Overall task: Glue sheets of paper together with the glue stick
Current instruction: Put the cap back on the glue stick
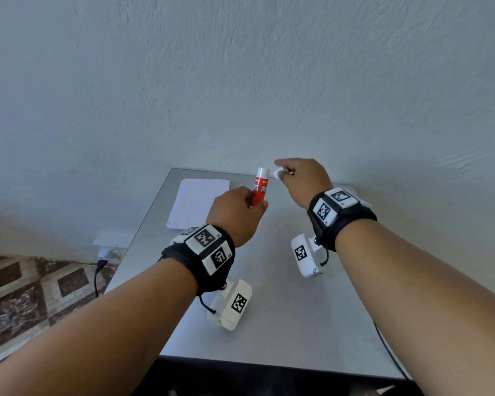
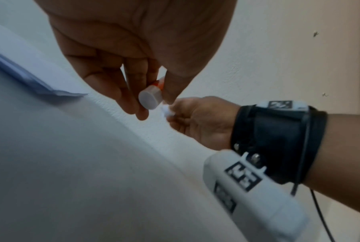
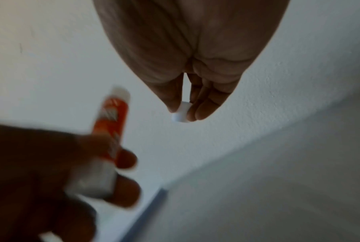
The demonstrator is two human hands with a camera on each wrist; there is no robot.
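Note:
My left hand (image 1: 236, 215) grips a red glue stick (image 1: 259, 187) upright above the grey table (image 1: 283, 310), its top end uncapped. The stick's white base (image 2: 150, 99) shows between my left fingers in the left wrist view. My right hand (image 1: 300, 181) pinches the small white cap (image 1: 278, 172) just right of the stick's top, apart from it. The cap (image 3: 181, 113) sits between thumb and fingertips in the right wrist view, with the stick (image 3: 112, 122) lower left. A stack of white paper sheets (image 1: 197, 201) lies on the table's far left.
The table stands against a pale wall (image 1: 240, 81). A patterned tiled floor (image 1: 26, 295) lies to the left, with a wall socket and plugged black cable (image 1: 100, 267) near the table's left edge. Another thin black cable (image 1: 389, 352) hangs at the table's right edge.

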